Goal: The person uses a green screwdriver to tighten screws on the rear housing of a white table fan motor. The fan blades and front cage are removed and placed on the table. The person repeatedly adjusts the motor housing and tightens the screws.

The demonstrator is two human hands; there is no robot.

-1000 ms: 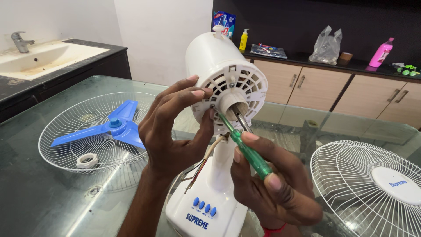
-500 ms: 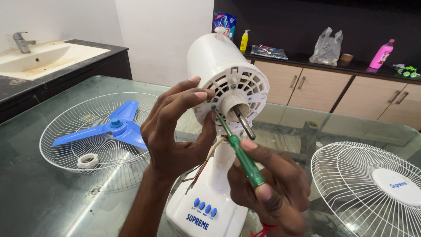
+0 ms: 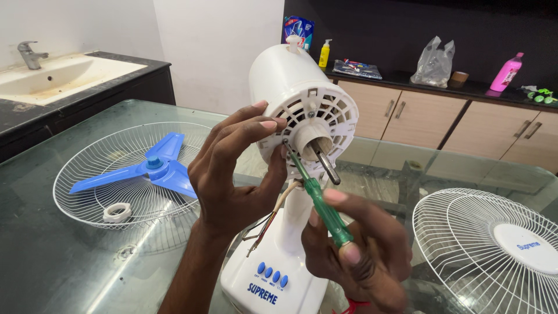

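- Since the earlier frame, the green screwdriver [image 3: 318, 197] has been kept at nearly the same slant, and the right hand [image 3: 356, 250] has been turned a little around its handle; the motor housing [image 3: 302, 110] is seen almost at the same place.
- The screwdriver handle is pinched by the right hand, with the fingers closed around it and the thumb laid along its side.
- The tip is placed at a screw [image 3: 285, 141] on the left edge of the vented front face, just beside the bare metal shaft [image 3: 324, 164].
- The housing is steadied by the left hand [image 3: 235, 174]; its fingers are curved and pressed on the rim, next to the tip.
- The fan body stands upright on its white base [image 3: 273, 273] upon the glass table [image 3: 52, 261].
- For a good result, the blade should be kept in line with the screw, and pressure should be given along the shaft of the tool, so that slipping is avoided.
- The left fingertips are very near to the tip, so a slip could hurt them; a little more distance would be safer.
- The loose wires [image 3: 273, 212] under the housing should not be caught by the handle.
- The blue blade [image 3: 152, 168] and a white ring nut [image 3: 117, 212] lie in the rear grille [image 3: 87, 192], well apart on the left; the front grille [image 3: 488, 250] lies on the right.
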